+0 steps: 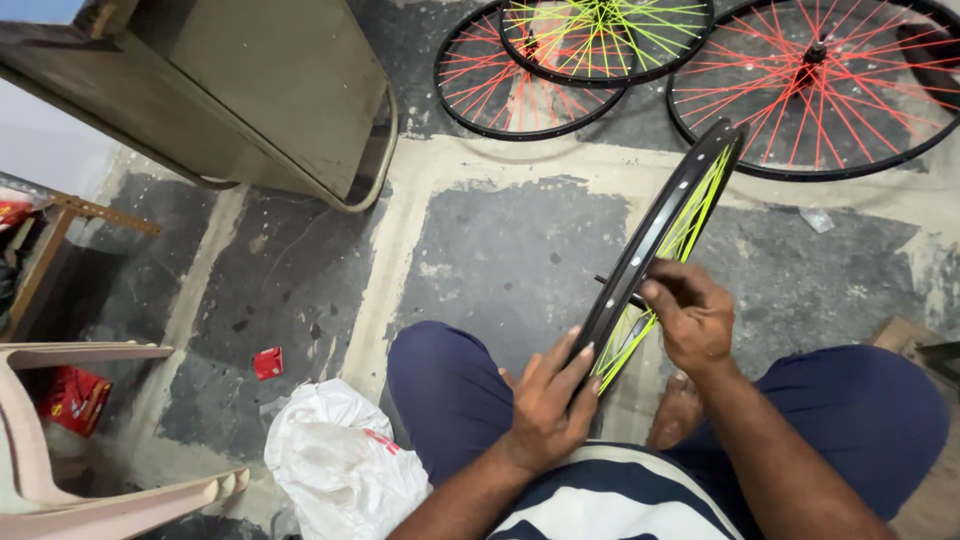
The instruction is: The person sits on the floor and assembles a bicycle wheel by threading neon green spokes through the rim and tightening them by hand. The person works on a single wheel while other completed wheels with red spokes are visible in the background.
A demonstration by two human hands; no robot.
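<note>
seated person, knees apart in dark blue trousers, lower centre of the frame. black bicycle wheel rim with neon yellow-green spokes [668,225] stands on edge between the knees, running from lower centre up toward the upper right, seen nearly edge-on. left hand [545,405] lies flat against the near side of the rim at its lower end, fingers spread and extended along the metal. right hand [690,315] sits on the far side, just right of centre, fingers curled and pinched on a small dark tool [618,288] whose tip pokes out left past the rim; what kind of tool, cannot tell. bare foot [678,412] on the floor below the right hand. upper right: three more black wheels lie flat on the grey patchy concrete floor [500,260], two with red-orange spokes [815,85], one with yellow-green spokes [605,35] overlapping. white crumpled plastic bag [335,455] lower left beside the left knee; small red wrapper [267,362] just left of it. metal cabinet [240,90] upper left.
</note>
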